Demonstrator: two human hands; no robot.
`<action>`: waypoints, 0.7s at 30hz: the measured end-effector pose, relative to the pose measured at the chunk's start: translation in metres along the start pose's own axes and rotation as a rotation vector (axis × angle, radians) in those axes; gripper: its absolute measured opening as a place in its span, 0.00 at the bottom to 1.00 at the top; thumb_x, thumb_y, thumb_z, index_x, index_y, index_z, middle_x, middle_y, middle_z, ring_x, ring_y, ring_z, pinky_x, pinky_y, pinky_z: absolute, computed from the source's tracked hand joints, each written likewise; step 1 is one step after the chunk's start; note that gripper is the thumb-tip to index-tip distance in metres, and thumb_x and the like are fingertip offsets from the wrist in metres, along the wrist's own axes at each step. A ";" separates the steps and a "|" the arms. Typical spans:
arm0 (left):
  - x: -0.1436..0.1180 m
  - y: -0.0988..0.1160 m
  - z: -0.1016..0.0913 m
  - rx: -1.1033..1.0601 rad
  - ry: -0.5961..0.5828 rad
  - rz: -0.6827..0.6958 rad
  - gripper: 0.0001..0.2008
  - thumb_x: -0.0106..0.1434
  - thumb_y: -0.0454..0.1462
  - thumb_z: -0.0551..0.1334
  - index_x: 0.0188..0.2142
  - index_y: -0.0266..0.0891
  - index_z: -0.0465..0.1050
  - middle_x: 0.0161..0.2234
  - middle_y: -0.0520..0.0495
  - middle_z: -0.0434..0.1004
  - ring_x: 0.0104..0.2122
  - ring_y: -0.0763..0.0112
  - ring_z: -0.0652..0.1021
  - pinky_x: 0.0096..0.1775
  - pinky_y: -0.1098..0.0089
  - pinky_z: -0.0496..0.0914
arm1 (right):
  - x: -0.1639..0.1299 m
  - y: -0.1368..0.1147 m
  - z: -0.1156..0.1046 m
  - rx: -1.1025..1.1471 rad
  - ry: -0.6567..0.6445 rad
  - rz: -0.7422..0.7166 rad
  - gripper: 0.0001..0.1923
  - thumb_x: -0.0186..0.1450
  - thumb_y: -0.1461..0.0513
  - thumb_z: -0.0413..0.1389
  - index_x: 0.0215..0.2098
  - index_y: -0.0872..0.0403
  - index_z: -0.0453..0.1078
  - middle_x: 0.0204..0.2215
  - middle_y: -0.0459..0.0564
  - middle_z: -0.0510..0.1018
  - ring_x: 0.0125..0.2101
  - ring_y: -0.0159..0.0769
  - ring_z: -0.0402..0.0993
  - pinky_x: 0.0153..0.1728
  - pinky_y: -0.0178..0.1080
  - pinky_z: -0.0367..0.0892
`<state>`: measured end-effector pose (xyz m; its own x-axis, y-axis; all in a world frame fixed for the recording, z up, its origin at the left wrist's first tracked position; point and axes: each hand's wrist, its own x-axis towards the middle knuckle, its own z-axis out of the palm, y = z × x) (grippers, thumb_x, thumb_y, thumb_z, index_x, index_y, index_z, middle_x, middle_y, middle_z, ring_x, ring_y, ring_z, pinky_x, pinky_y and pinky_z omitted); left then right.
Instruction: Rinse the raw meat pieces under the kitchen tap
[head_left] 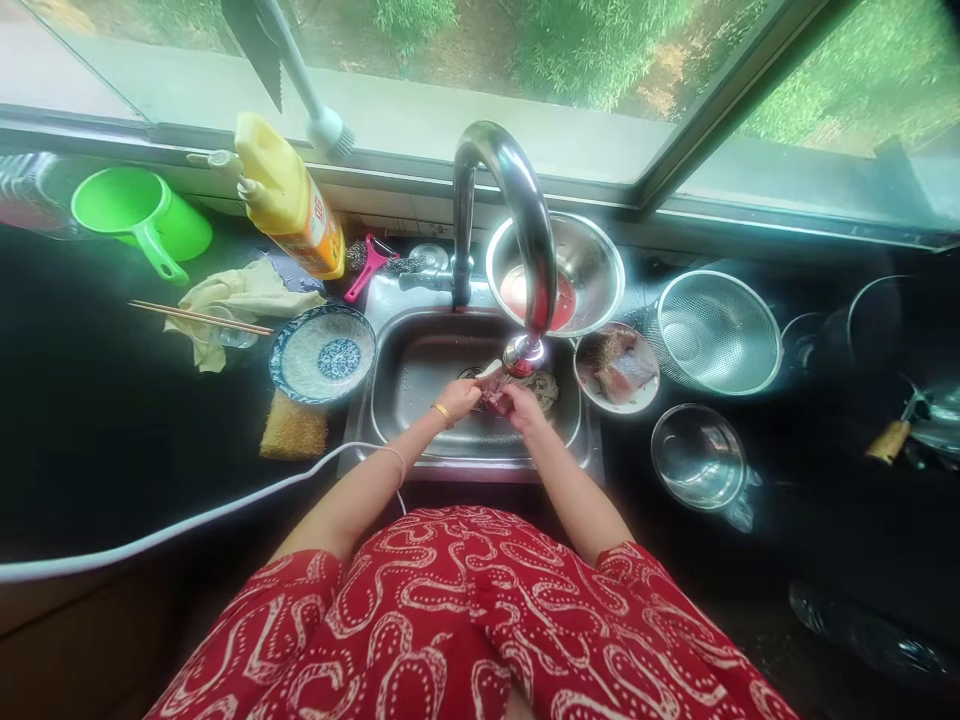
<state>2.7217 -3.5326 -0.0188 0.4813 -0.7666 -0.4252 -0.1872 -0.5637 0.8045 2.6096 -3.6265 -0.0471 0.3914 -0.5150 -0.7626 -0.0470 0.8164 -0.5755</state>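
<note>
Both my hands meet over the steel sink (405, 400), right under the spout of the curved tap (517, 220). My left hand (459, 398) and my right hand (521, 405) together grip a reddish piece of raw meat (495, 390) between them. More pieces of raw meat lie in a small bowl (592, 395) on the sink's right rim. Behind it stands a steel bowl (600, 260) with red liquid in it.
Left of the sink are a blue patterned plate (289, 365), a yellow sponge (294, 430), a cloth with chopsticks (202, 317), a yellow bottle (289, 195) and a green cup (139, 215). A steel colander (716, 330) and glass bowl (697, 455) sit right.
</note>
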 end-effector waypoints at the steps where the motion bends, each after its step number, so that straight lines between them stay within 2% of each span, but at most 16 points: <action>1: -0.002 0.000 0.001 -0.106 -0.004 -0.052 0.07 0.51 0.32 0.53 0.19 0.38 0.66 0.19 0.51 0.64 0.25 0.71 0.65 0.29 0.72 0.58 | 0.000 0.001 0.000 0.000 0.001 0.001 0.08 0.47 0.70 0.58 0.26 0.55 0.68 0.20 0.42 0.75 0.22 0.30 0.70 0.26 0.34 0.69; 3: -0.006 0.001 0.006 -0.424 -0.001 -0.206 0.09 0.52 0.31 0.53 0.16 0.38 0.61 0.17 0.52 0.58 0.21 0.74 0.60 0.25 0.73 0.55 | 0.002 0.003 0.001 -0.001 -0.012 0.001 0.08 0.47 0.70 0.58 0.25 0.56 0.68 0.20 0.42 0.75 0.22 0.31 0.71 0.25 0.33 0.68; 5: -0.010 0.002 0.012 -0.615 0.006 -0.324 0.13 0.55 0.33 0.51 0.16 0.40 0.53 0.15 0.55 0.51 0.17 0.77 0.54 0.21 0.74 0.49 | 0.005 0.004 0.003 -0.002 -0.037 0.004 0.07 0.48 0.71 0.58 0.25 0.56 0.69 0.21 0.43 0.76 0.23 0.31 0.71 0.26 0.33 0.68; 7: -0.011 0.004 0.017 -0.671 0.012 -0.361 0.14 0.57 0.34 0.49 0.17 0.41 0.49 0.15 0.57 0.46 0.15 0.80 0.49 0.20 0.75 0.45 | 0.009 0.006 0.007 -0.005 -0.051 0.011 0.06 0.49 0.71 0.57 0.25 0.56 0.70 0.21 0.44 0.77 0.23 0.31 0.71 0.27 0.33 0.68; 10: -0.009 0.006 0.017 -0.739 0.021 -0.398 0.14 0.59 0.34 0.48 0.17 0.41 0.47 0.15 0.58 0.44 0.15 0.81 0.48 0.19 0.76 0.44 | 0.013 0.008 0.010 -0.005 -0.054 0.010 0.06 0.49 0.71 0.56 0.23 0.56 0.69 0.21 0.44 0.76 0.23 0.31 0.71 0.28 0.33 0.69; 16: -0.001 0.005 0.004 -1.023 0.037 -0.464 0.15 0.60 0.31 0.48 0.18 0.40 0.47 0.15 0.58 0.47 0.14 0.83 0.49 0.17 0.78 0.43 | 0.016 0.013 0.001 -0.018 -0.053 -0.038 0.07 0.47 0.70 0.57 0.25 0.55 0.68 0.22 0.43 0.77 0.24 0.30 0.71 0.28 0.32 0.68; 21: 0.000 0.008 0.007 -1.021 0.053 -0.461 0.16 0.63 0.33 0.48 0.19 0.39 0.47 0.16 0.58 0.47 0.14 0.83 0.49 0.18 0.78 0.44 | 0.022 0.015 -0.007 -0.116 -0.032 -0.066 0.10 0.46 0.67 0.58 0.29 0.55 0.68 0.22 0.42 0.76 0.24 0.30 0.71 0.27 0.32 0.67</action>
<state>2.7141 -3.5396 -0.0157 0.3634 -0.5217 -0.7718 0.7967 -0.2554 0.5478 2.6107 -3.6274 -0.0751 0.4260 -0.5565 -0.7134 -0.1256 0.7445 -0.6557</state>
